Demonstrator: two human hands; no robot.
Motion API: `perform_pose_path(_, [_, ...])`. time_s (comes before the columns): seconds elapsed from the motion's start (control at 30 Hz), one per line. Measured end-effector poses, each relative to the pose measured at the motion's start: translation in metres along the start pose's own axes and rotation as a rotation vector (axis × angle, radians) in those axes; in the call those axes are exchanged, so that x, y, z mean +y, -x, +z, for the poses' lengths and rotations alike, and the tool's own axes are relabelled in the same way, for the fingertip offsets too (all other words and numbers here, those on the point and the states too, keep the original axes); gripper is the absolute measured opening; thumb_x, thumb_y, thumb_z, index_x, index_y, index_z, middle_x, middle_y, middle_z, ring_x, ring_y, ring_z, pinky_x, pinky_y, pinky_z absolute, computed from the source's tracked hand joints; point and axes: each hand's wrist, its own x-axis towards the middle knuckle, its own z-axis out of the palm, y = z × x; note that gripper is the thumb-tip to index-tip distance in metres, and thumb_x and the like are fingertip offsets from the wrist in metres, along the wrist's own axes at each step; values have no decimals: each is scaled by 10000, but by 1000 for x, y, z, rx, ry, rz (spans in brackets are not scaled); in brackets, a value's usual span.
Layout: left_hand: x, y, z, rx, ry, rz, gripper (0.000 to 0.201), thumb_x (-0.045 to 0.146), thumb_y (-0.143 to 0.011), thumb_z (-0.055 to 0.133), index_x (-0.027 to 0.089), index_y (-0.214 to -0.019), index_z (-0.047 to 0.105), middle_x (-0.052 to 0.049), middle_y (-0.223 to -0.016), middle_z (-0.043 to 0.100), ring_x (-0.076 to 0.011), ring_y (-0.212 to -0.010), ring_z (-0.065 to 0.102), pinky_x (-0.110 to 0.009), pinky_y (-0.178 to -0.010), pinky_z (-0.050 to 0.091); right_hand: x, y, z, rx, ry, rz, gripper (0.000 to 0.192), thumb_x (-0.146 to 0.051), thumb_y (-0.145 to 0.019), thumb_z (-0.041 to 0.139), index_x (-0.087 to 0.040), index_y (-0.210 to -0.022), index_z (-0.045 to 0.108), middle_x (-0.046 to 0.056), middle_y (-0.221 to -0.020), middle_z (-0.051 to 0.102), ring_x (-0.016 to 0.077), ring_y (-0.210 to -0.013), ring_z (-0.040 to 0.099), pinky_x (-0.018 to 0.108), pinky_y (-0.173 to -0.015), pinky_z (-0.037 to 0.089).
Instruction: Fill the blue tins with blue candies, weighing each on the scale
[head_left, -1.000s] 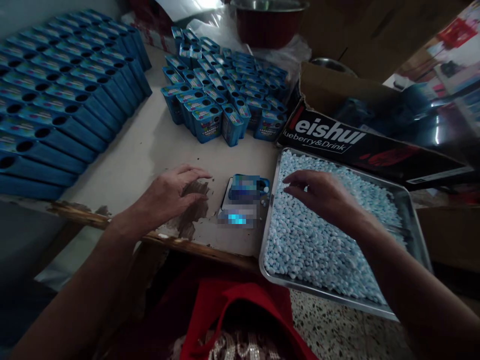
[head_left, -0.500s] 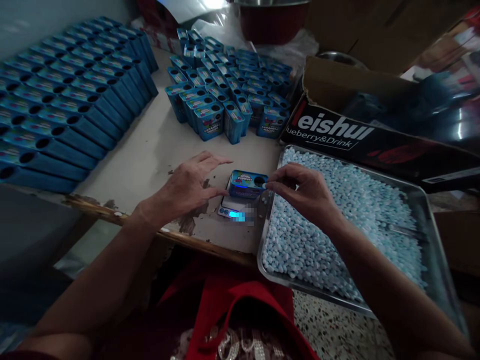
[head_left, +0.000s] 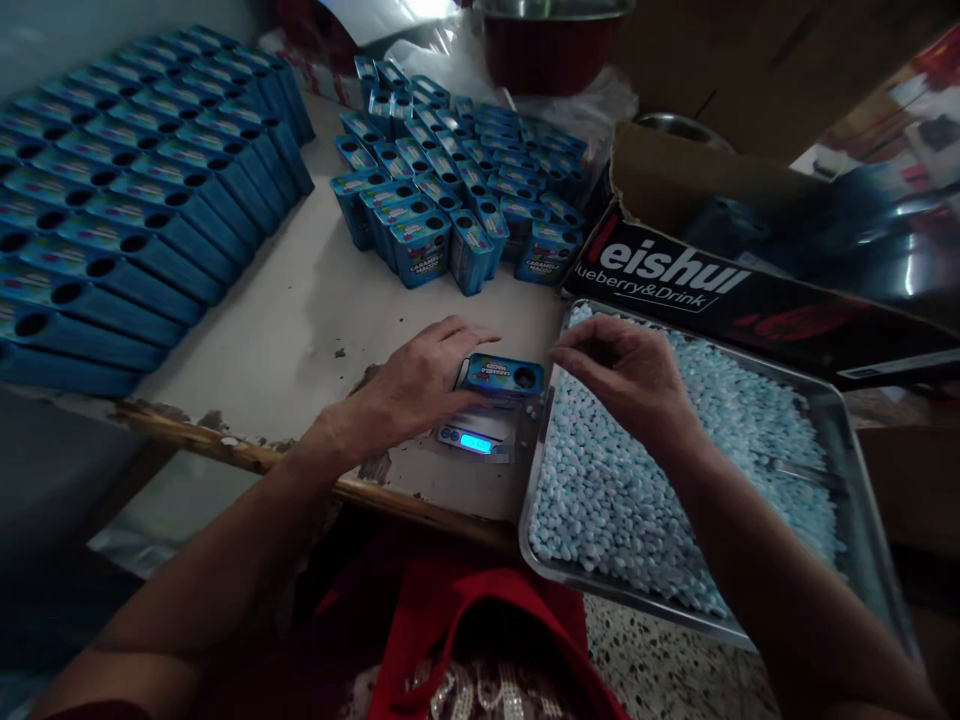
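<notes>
A blue box of candy (head_left: 504,372) with a round hole in its top rests on a small digital scale (head_left: 450,433) with a lit blue display. My left hand (head_left: 427,385) reaches around the box's left end, thumb along the front and fingers behind, spread apart. To the right of the box, my right hand (head_left: 626,375) hovers over the tray's left edge with thumb and forefinger pinched; no candy shows between them. Pale blue and white candies (head_left: 637,500) fill the metal tray (head_left: 536,545). A few loose candies lie beside the scale.
Rows of blue boxes (head_left: 142,200) stand at the left. More boxes (head_left: 420,250) crowd the table's back. A black printed carton (head_left: 675,270) sits behind the tray, and a red bowl (head_left: 551,50) at the far back. The worn wooden table edge (head_left: 255,455) runs in front.
My right hand has drawn back from the box's hole, and the white candy at its fingertips no longer shows. My left hand has moved right, around the box. The view has shifted slightly.
</notes>
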Motion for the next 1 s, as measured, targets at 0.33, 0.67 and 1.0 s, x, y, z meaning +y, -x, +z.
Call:
perform_pose_path(0.33, [8,-12,9,77,121,-166,359,309,-865,861,203,-1195,769,-66,-1153,790,-271,-1072,746,-386,-1021,574,12,28,33,-287,656,70,217,-276,-971,664,-176,-981,856,152,-1045,708,297,-1011,637,400,-860,477])
perform_pose_path(0.67, [-19,33,-21,193,65,-291,411,445,-882,818,226,-1225,757,-78,-1159,778,-304,-1081,744,-406,-953,601,-8,15,65,-392,983,160,195,-148,-922,633,-162,-892,825,204,-1073,726,352,-1058,606,465,-864,409])
perform_pose_path(1.0, [-16,35,-27,155,51,-234,324,365,-891,768,196,-1167,749,-88,-1151,779,-282,-1056,740,-390,-938,579,-78,-3,55,6,639,-233,180,-341,-992,671,-250,-1021,824,94,-1003,691,290,-1019,603,419,-874,380])
